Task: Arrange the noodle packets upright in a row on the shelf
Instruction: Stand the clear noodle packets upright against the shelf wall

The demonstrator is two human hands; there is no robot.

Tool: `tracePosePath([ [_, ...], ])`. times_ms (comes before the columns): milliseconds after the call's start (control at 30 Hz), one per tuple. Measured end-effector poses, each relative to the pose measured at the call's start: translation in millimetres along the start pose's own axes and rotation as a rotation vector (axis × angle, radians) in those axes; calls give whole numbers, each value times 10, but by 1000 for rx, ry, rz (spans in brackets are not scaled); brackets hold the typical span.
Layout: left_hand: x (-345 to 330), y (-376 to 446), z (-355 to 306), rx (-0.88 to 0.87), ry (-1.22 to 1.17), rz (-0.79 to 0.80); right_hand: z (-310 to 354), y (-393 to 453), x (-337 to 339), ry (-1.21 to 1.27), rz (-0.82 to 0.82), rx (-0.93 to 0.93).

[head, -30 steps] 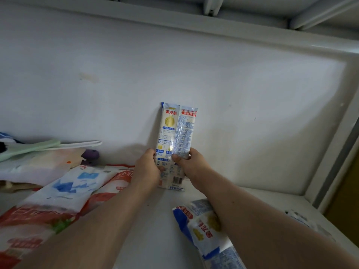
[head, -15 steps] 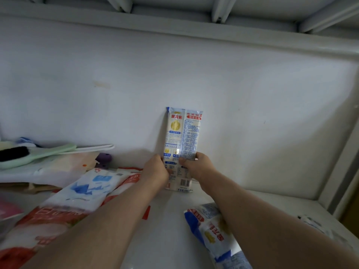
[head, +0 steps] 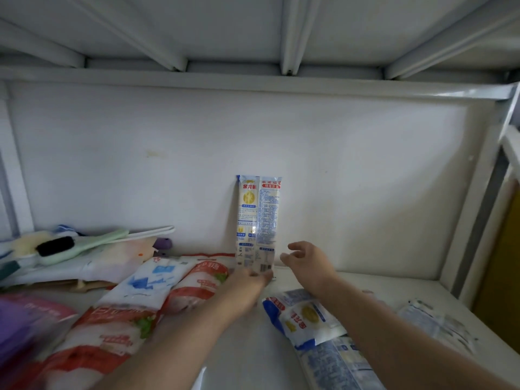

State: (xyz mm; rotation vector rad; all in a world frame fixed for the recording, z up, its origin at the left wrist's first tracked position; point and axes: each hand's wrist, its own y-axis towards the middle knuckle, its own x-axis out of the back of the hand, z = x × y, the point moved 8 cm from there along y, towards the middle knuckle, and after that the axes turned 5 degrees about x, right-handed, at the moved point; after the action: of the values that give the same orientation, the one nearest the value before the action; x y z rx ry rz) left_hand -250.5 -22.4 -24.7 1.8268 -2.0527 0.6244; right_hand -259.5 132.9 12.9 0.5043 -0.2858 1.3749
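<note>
Upright against the shelf's back wall (head: 365, 192), a noodle packet (head: 258, 220) stands free. Right hand (head: 306, 263) hovers beside it, fingers spread; left hand (head: 247, 282) touches its base, grip unclear.

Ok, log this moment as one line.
upright noodle packet: leaning on back wall | left hand: at its base | right hand: open, apart | flat noodle packet: lying

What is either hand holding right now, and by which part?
The right hand holds nothing, fingers spread beside the upright noodle packet. The left hand touches its bottom edge; a grip cannot be told.
</note>
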Motion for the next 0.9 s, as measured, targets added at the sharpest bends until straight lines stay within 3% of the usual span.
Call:
tracePosePath([
  [100,-179,-216,-23,179,-110,149,7,-170,124,-25,2,0],
  [200,-311,-351,-90,224,-154,252,13,-353,227,-93,23,27],
  [433,-486,-506,-122,316,-354,296,-99,-734,509,-433,102,61],
  [600,-503,-549,-179,314,-448,172,-115,-824,569,-429,112,96],
  [900,103,-478,-334,164,-323,-161,-98,-874,887,-337,-22,123],
])
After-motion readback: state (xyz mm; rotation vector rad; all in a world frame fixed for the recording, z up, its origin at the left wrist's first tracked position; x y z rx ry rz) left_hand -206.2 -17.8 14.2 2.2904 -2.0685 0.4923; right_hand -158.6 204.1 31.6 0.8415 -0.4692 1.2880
